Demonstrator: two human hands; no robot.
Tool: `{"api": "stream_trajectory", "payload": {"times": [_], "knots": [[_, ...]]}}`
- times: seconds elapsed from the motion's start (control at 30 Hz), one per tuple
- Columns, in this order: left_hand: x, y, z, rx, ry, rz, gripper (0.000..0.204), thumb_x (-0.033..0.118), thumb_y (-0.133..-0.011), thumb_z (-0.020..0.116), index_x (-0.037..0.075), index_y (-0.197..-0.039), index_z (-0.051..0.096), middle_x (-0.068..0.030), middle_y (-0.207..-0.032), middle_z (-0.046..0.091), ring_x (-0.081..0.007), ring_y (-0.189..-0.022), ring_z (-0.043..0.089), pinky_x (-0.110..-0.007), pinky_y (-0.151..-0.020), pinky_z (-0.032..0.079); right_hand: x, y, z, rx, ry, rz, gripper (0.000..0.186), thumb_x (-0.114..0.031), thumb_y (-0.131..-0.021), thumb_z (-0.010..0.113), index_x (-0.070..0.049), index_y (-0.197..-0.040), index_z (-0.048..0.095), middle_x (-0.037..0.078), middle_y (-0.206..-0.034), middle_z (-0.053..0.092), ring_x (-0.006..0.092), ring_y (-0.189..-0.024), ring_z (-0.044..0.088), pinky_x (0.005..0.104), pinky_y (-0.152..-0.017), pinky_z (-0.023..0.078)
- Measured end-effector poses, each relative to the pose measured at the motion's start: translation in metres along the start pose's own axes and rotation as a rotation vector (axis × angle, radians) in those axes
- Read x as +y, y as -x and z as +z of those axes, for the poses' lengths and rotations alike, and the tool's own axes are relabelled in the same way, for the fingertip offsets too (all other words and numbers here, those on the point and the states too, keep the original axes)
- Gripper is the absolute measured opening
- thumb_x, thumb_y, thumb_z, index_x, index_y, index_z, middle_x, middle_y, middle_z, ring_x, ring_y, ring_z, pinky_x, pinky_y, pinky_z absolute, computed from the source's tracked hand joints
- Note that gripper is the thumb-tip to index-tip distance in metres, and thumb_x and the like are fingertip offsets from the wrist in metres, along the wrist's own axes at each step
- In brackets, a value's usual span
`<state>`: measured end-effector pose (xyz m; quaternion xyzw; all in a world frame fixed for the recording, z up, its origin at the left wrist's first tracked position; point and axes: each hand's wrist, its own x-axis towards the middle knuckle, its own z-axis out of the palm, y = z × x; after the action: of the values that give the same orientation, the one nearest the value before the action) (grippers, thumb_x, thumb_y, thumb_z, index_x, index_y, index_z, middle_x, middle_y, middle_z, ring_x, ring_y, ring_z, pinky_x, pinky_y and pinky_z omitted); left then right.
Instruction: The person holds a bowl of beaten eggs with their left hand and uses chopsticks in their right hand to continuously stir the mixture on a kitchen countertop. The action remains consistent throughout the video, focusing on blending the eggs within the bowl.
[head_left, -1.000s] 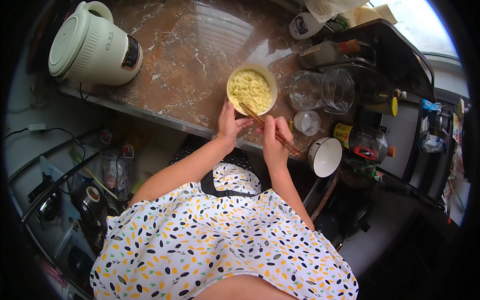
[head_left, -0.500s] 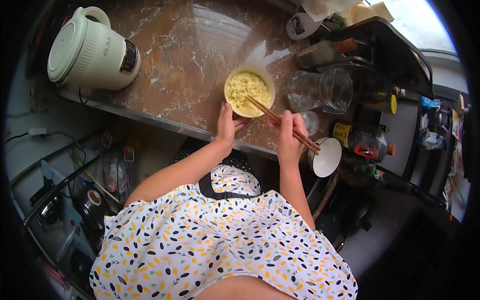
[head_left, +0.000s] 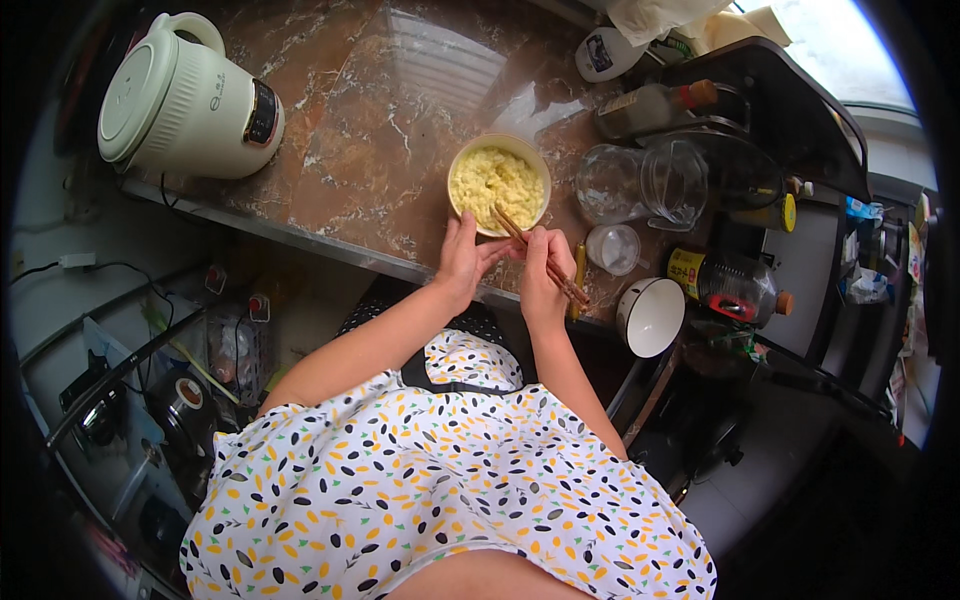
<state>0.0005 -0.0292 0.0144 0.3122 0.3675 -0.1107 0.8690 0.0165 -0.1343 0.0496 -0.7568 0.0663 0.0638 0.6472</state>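
A cream-coloured bowl (head_left: 546,188) stands near the counter's front edge, filled with a pale yellow, lumpy mash (head_left: 490,178). My left hand (head_left: 462,262) holds its near side, the thumb up by the rim and the other fingers around the lower wall, partly hidden. In my right hand (head_left: 543,272) is a pair of brown wooden chopsticks (head_left: 507,222), fingers closed around them. Their tips are in the mash at the bowl's near side, and the back ends stick out below the hand. A slim yellow stick-like thing (head_left: 580,262) lies just right of that hand.
Right of the bowl are a small clear cup (head_left: 613,250), a clear glass jar (head_left: 607,186), a white bowl (head_left: 655,318) and a dark sauce bottle lying sideways (head_left: 715,280). A cream electric pot (head_left: 190,105) stands far left. The marble-patterned counter (head_left: 340,130) ends at a front edge near me.
My right hand has moved left and slightly down with the chopsticks, nearer my left hand, and the chopsticks stand steeper. The yellow stick-like thing has come into view beside it.
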Motion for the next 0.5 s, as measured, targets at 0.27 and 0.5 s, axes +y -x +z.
{"api": "stream_trajectory", "payload": {"times": [0.27, 0.5], "knots": [[0.026, 0.003, -0.016, -0.060, -0.134, -0.089, 0.075, 0.064, -0.096, 0.019, 0.007, -0.144, 0.029, -0.0156, -0.139, 0.045, -0.0298, -0.119, 0.054, -0.039, -0.097, 0.043, -0.032, -0.009, -0.010, 0.023, 0.012, -0.084, 0.027, -0.019, -0.100, 0.047, 0.000, -0.084, 0.055, 0.005, -0.073, 0.060, 0.0098, -0.067, 0.056, 0.0240, -0.061, 0.044], [0.022, -0.010, -0.013, -0.040, 0.039, -0.143, 0.066, 0.056, -0.100, 0.020, 0.006, -0.143, 0.028, -0.0159, -0.139, 0.043, -0.0336, -0.115, 0.056, -0.042, -0.093, 0.047, -0.010, 0.011, -0.008, -0.117, 0.347, -0.108, 0.028, -0.020, -0.100, 0.048, -0.001, -0.081, 0.056, 0.004, -0.070, 0.057, 0.0083, -0.064, 0.051, 0.0241, -0.060, 0.042]]}}
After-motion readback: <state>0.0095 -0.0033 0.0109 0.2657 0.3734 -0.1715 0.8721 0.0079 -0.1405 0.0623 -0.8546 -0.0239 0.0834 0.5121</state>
